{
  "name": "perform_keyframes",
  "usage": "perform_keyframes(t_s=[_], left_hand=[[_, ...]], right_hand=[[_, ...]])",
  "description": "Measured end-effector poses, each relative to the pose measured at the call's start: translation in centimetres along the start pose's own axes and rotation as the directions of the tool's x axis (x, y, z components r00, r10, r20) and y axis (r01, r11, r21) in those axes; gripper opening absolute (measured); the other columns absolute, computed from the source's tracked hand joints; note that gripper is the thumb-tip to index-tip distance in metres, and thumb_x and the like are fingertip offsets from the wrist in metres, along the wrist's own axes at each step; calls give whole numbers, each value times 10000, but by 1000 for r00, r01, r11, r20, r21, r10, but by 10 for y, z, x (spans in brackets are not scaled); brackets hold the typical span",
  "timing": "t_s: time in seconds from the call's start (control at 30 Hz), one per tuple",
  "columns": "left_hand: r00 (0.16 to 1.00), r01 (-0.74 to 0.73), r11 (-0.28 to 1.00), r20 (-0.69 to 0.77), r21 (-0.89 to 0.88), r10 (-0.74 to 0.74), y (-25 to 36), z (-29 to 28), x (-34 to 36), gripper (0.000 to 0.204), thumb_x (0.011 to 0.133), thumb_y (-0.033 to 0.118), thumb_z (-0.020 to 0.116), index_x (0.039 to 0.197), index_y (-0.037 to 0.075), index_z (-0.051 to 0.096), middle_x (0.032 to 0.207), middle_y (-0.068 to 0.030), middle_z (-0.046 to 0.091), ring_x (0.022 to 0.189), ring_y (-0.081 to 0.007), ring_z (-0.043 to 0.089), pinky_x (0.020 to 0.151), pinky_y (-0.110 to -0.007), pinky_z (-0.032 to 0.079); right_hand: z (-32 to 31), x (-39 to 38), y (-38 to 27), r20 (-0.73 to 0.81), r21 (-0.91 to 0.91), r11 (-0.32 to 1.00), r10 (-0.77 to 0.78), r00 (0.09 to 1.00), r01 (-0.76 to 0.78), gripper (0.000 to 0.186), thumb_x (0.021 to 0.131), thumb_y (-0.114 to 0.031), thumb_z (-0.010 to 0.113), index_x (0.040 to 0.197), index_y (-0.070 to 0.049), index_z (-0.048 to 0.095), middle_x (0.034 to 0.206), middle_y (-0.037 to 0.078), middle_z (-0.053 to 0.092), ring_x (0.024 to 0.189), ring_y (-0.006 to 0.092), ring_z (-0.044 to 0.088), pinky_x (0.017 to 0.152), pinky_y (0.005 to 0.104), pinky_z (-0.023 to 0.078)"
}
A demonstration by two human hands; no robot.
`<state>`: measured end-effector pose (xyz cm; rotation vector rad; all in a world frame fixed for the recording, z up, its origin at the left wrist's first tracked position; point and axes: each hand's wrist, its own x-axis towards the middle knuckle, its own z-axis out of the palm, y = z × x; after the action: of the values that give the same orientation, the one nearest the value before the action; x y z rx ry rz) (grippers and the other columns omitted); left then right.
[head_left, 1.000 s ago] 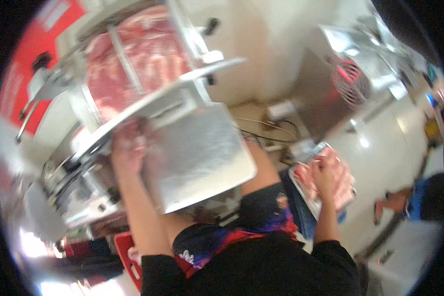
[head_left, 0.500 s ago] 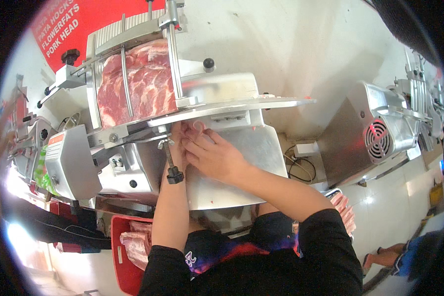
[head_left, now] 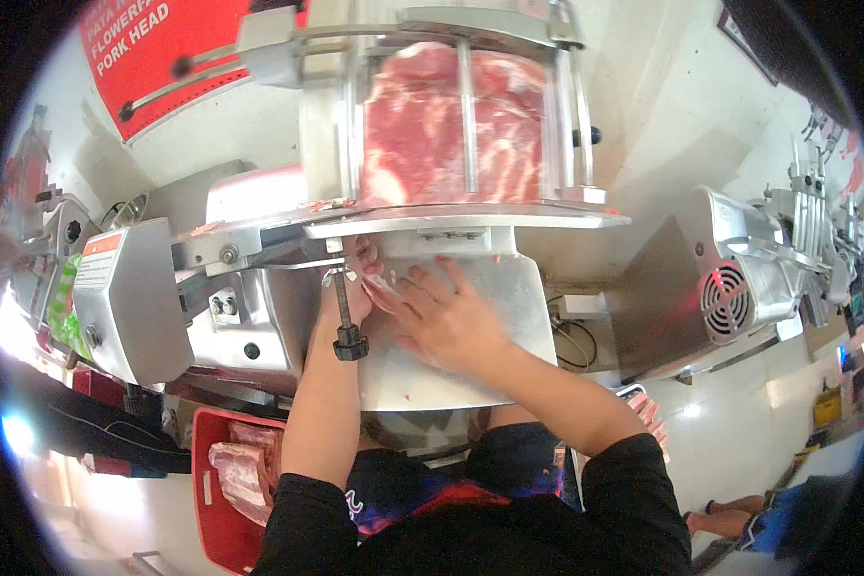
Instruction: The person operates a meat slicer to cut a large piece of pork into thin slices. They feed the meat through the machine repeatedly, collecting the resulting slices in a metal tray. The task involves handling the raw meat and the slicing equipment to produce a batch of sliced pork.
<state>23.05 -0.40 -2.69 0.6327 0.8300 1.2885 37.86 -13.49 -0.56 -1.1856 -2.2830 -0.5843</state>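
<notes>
A large slab of red, fat-streaked meat (head_left: 456,130) lies clamped on the carriage of a metal meat slicer, behind its long plate. Below that plate, over the flat steel tray (head_left: 509,336), are both hands. My left hand (head_left: 353,280) is partly hidden behind a threaded rod with a black knob (head_left: 350,343); its visible fingers are curled at a thin pale-pink slice of meat (head_left: 382,290). My right hand (head_left: 451,317) reaches in from the right with fingers spread, the fingertips close to the slice; whether they touch it I cannot tell.
A red crate (head_left: 204,480) with meat cuts stands low at my left. More sliced meat (head_left: 648,418) sits at the lower right. A second slicer (head_left: 730,278) stands to the right, with a cable (head_left: 576,346) near it. Another person's legs (head_left: 730,518) show at lower right.
The carriage with the meat slab has slid to the right. My right hand's fingers have spread and moved slightly away from the left hand. The slice has shifted lower, toward me.
</notes>
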Motion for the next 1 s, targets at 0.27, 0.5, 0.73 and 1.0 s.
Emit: perform_keyframes(t_s=[0.27, 0.5, 0.73, 1.0], left_hand=[[983, -32, 954, 161, -300, 84, -6, -10, 7, 143, 1019, 264, 551, 1080, 137, 575, 856, 11, 551, 744, -125, 505, 582, -271, 397], [935, -130, 938, 274, -320, 223, -15, -18, 17, 261, 1019, 313, 546, 1161, 97, 582, 1092, -43, 614, 1024, -184, 592, 900, -364, 502], [964, -61, 995, 255, -77, 79, -5, -1, 1, 217, 1013, 269, 529, 1105, 93, 615, 968, -40, 663, 854, -197, 648, 789, -333, 543], [989, 7, 918, 137, -397, 52, -8, -9, 10, 118, 975, 176, 599, 890, 142, 524, 742, 28, 449, 597, -106, 379, 533, -279, 352]], right_hand=[[29, -4, -6, 45, -116, 964, 246, 968, -240, 166, 823, -178, 582, 911, -48, 636, 749, 132, 684, 801, 280, 679, 970, 483, 470], [23, -9, -1, 101, -52, 978, 206, 973, -202, 122, 817, -154, 585, 910, -76, 601, 812, 62, 672, 751, 234, 642, 747, 394, 485], [13, 20, 4, -61, -28, 986, 161, 985, -163, 457, 815, -214, 663, 1244, -74, 589, 1329, 131, 523, 1096, 319, 581, 869, 434, 501], [28, -2, 19, 86, -42, 989, 146, 986, -143, 255, 857, -210, 563, 1038, -77, 682, 1119, 112, 640, 1078, 276, 585, 921, 466, 452]])
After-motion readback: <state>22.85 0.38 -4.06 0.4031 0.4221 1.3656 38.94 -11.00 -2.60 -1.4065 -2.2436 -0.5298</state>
